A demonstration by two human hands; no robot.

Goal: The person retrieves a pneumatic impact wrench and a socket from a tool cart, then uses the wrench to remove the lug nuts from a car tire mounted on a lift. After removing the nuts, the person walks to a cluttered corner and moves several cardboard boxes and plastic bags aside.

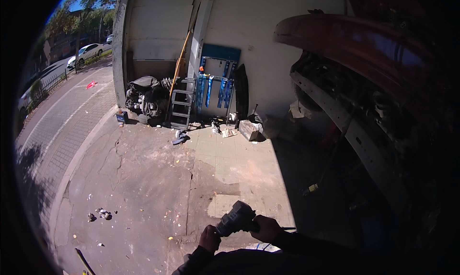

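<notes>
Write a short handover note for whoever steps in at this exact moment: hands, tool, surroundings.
Left hand: grip closed on the front of the grey power tool.
Right hand: grip closed on its rear handle.
The tool is held low over the cracked concrete floor, beside the red vehicle with its hood raised.
No work on the vehicle is visible; what is done cannot be told.
Step ladder stands by the far wall.

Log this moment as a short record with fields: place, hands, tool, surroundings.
place: cracked concrete yard beside a white wall
left hand: grips the power tool's front
right hand: holds its rear handle
tool: grey handheld power tool, kind unclear
surroundings: raised red vehicle on the right, metal stepladder and blue rack by the wall
</notes>
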